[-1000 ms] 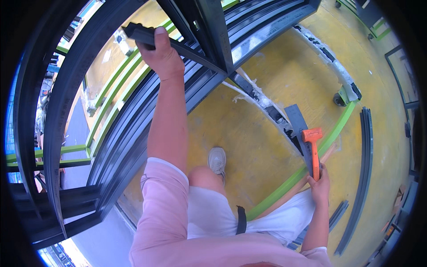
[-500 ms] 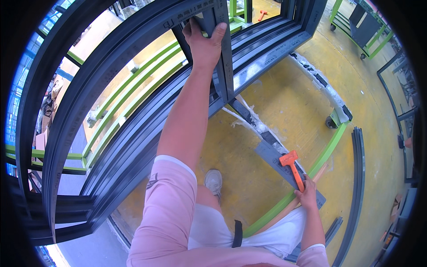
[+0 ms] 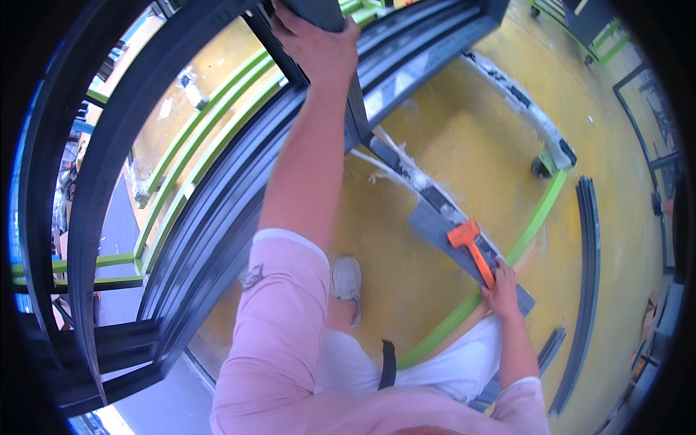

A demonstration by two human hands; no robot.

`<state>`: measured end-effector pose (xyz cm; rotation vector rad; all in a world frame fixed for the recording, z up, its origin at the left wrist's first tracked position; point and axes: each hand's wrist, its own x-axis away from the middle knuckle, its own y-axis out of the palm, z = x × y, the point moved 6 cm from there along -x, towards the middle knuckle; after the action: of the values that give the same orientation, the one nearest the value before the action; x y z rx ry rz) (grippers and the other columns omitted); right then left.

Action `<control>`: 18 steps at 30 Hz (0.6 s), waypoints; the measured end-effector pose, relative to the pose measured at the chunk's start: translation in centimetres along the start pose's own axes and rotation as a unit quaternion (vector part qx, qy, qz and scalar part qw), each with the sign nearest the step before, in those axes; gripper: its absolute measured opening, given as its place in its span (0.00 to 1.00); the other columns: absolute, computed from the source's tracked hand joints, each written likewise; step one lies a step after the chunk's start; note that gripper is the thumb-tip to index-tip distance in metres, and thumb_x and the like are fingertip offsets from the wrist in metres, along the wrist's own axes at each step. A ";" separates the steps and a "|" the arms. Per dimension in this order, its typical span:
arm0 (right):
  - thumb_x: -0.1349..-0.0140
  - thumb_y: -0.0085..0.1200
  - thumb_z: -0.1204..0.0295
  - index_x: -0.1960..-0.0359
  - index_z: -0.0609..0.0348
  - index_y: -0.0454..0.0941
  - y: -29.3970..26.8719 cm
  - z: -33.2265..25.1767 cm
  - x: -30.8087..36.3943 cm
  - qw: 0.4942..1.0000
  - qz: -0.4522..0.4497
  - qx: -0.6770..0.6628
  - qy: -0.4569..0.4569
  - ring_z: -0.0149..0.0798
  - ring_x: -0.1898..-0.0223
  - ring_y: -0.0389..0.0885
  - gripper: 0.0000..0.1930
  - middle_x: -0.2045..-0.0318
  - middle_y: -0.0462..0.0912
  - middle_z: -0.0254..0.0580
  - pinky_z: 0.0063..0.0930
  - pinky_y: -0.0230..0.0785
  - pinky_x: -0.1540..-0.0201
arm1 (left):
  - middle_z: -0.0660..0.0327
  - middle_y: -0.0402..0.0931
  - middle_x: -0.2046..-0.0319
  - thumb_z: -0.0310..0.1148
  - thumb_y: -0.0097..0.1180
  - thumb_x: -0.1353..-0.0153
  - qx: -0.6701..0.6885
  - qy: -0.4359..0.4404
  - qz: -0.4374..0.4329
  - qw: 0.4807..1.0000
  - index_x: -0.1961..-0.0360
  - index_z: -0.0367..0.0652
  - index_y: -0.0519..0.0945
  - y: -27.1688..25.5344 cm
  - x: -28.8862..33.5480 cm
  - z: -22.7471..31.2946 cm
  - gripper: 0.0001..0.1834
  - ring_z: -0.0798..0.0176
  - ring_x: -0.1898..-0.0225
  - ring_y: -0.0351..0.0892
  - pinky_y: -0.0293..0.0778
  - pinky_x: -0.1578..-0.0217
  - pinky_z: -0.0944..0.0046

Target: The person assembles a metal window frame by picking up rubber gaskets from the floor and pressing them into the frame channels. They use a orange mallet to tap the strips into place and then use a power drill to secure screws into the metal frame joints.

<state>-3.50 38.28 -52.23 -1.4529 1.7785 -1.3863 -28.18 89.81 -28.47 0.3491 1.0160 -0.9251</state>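
My left hand [image 3: 317, 49] is closed around an upright dark bar [image 3: 355, 109] of a large dark window frame [image 3: 217, 188], near the picture's top edge. Some of its fingers are hidden behind the bar. Lower right, my right hand [image 3: 502, 291] has its fingers wrapped round the handle end of an orange hammer [image 3: 477, 259]. The hammer's head points away from me and lies over a flat grey board [image 3: 438, 235]. That board rests across a dark rail with torn white wrapping [image 3: 412, 176], close to my knee.
A green cart rail [image 3: 536, 217] runs under the board, with a caster [image 3: 540, 168] at its far end. Long dark profiles [image 3: 589, 290] lie on the yellow floor at right. Green bars [image 3: 196, 138] show through the frame. Another green cart [image 3: 605, 45] stands far right.
The whole view has shifted, so the frame, hammer and floor things sit a little higher in the picture. Both hands keep their holds on the bar and the hammer.
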 end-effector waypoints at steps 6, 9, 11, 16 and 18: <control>0.52 0.70 0.69 0.55 0.61 0.76 -1.8 -10.9 -8.7 0.984 0.001 0.020 -0.177 0.60 0.34 0.66 0.23 0.35 0.69 0.56 0.53 0.56 0.32 | 0.31 0.55 0.35 0.32 0.71 0.50 -0.039 -0.045 0.008 0.998 0.28 0.29 0.48 -0.7 0.0 2.3 0.55 0.28 0.34 0.60 0.61 0.32 0.41; 0.51 0.69 0.68 0.55 0.60 0.79 -2.4 -17.3 -14.8 0.968 0.028 0.017 -0.250 0.56 0.35 0.68 0.21 0.36 0.71 0.55 0.51 0.58 0.33 | 0.30 0.55 0.35 0.33 0.71 0.50 -0.045 -0.058 -0.007 0.997 0.27 0.30 0.47 -0.4 0.0 2.6 0.56 0.28 0.35 0.61 0.64 0.34 0.41; 0.50 0.68 0.68 0.54 0.60 0.79 -2.3 -18.6 -18.8 0.981 0.023 0.032 -0.191 0.54 0.35 0.69 0.21 0.36 0.72 0.54 0.50 0.57 0.33 | 0.30 0.55 0.35 0.35 0.72 0.49 -0.052 -0.034 -0.009 0.998 0.27 0.30 0.47 -0.4 -0.1 2.4 0.56 0.28 0.35 0.61 0.67 0.35 0.42; 0.49 0.68 0.67 0.53 0.62 0.80 -4.0 -16.8 -19.6 0.990 0.040 0.037 -0.129 0.56 0.34 0.68 0.22 0.35 0.71 0.53 0.51 0.55 0.31 | 0.28 0.54 0.34 0.36 0.72 0.48 -0.061 -0.084 -0.045 0.994 0.27 0.29 0.45 -0.3 0.1 2.9 0.57 0.27 0.35 0.61 0.65 0.34 0.42; 0.49 0.68 0.67 0.53 0.62 0.80 -5.6 -16.4 -16.3 0.991 -0.005 0.052 -0.125 0.56 0.34 0.68 0.22 0.35 0.71 0.54 0.51 0.56 0.31 | 0.26 0.50 0.33 0.36 0.72 0.47 -0.055 -0.123 -0.076 0.988 0.27 0.28 0.42 -0.9 -0.1 2.4 0.59 0.25 0.34 0.59 0.64 0.33 0.42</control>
<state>-8.94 60.20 -44.73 -1.5079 1.5222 -1.2208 -27.51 87.77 -27.03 0.0634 0.8693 -1.0171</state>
